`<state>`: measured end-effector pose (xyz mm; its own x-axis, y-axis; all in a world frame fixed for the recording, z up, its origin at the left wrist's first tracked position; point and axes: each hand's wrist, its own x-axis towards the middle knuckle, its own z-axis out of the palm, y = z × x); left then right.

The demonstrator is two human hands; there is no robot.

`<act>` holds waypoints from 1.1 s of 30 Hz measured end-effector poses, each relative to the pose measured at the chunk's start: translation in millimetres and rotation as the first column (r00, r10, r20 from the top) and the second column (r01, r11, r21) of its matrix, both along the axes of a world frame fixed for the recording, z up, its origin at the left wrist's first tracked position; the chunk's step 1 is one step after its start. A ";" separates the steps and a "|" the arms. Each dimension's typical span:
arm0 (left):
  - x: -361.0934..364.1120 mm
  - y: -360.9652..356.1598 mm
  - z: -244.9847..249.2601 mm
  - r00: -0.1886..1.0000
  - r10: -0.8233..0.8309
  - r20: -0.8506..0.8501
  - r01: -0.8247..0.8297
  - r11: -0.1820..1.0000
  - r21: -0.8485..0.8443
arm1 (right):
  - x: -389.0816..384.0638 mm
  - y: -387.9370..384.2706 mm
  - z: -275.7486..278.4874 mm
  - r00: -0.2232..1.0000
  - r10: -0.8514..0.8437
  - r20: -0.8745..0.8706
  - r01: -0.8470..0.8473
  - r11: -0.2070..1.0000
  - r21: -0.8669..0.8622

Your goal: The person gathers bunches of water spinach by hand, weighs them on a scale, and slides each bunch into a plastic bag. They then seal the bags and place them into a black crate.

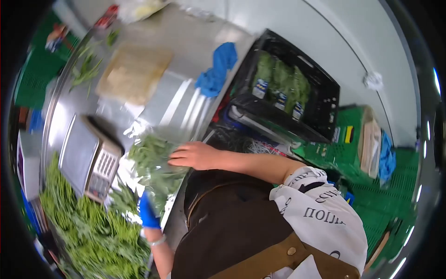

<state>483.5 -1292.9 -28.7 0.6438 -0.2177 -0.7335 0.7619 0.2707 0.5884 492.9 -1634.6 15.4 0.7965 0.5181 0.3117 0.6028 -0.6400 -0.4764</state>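
A clear plastic bag of leafy greens (151,162) lies on the steel table (186,51) at its near edge. My bare right hand (195,156) lies on top of the bag with its fingers curled over it. My left hand (147,211), in a blue glove, grips the bag's lower end next to the loose greens. Motion blur hides the finer finger detail.
A digital scale (90,162) stands beside the bag. A big pile of loose greens (88,228) lies past my left hand. A tan board (132,72) and a blue cloth (216,69) are on the table. A black crate (320,100) holds packed greens; green crates (371,195) stand beyond.
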 end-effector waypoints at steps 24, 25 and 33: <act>12.3 -476.5 107.6 0.646 -0.600 0.472 0.695 0.718 -0.040 | -183.1 -332.7 33.2 0.490 -0.238 -0.839 0.800 -0.260 0.541; 10.7 -489.6 112.9 0.591 -0.632 0.501 0.751 0.657 -0.058 | -200.6 -356.7 29.2 0.443 -0.227 -0.867 0.777 -0.385 0.498; 9.6 -432.9 57.8 0.723 -0.634 0.273 0.646 0.761 0.055 | -317.5 -514.5 -70.0 0.186 -0.341 -0.921 0.831 -0.446 0.333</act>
